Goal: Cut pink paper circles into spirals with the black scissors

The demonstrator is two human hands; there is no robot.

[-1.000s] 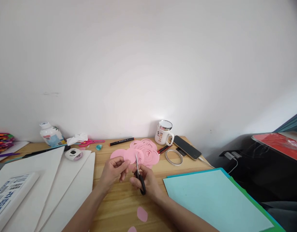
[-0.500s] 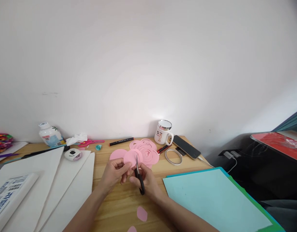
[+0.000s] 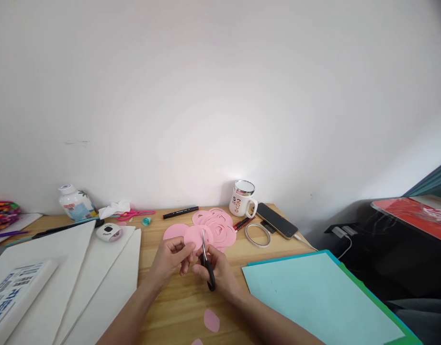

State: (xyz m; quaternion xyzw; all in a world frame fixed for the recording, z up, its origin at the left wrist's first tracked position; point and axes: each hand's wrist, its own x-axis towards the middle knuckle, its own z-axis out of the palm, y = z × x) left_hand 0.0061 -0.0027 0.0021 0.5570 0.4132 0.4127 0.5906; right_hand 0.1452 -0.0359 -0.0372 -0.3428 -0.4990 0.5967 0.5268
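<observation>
A round pink paper disc is pinched between the thumb and fingers of my left hand. My right hand is closed on a pair of black-handled scissors, blades pointing up and away from me over the disc's right edge. Just beyond both hands lies a pile of pink paper rings and spirals. Another pink circle rests on the table behind my left hand. Nearer to me, a small pink paper scrap lies on the wood, with part of another at the bottom edge.
At the back stand a white mug and a white bottle. A phone, a ring-shaped band and a black marker lie nearby. White sheets cover the left, light-blue paper the right.
The whole view has shifted very slightly. Both hands keep almost the same pose, with the scissors at the disc's right edge.
</observation>
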